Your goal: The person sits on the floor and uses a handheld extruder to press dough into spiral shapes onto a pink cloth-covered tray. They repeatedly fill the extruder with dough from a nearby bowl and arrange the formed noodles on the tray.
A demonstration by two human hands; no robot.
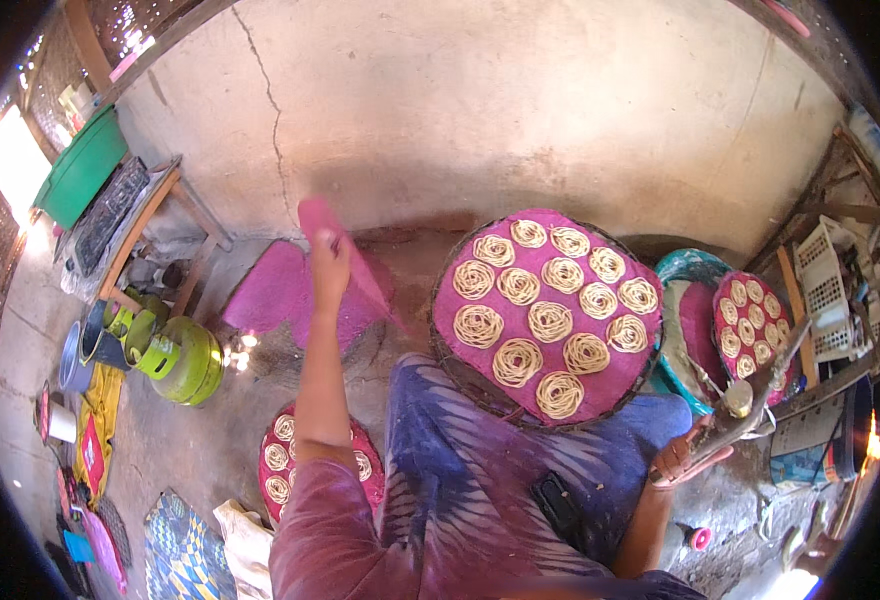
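Note:
My left hand (330, 262) reaches forward with its fingers closed on a pink cloth (365, 275), lifted so that it hangs down in a fold. Below it more pink cloth (272, 290) lies spread low near the wall. Over my lap rests a round tray (447, 368) lined with pink cloth, bearing several coiled noodle rounds (550, 320). At the right, my right hand (682, 462) is wrapped around the near end of a long grey wooden piece (745, 415) with a small round metal-looking part on it.
Another tray of noodle rounds (278, 457) sits low at my left; one more (755, 325) stands beside a teal basin (695, 265) at right. Green gas cylinders (188, 362) stand by a wooden bench (145, 235). A flame (875, 440) burns at far right. A cracked wall (410, 110) rises ahead.

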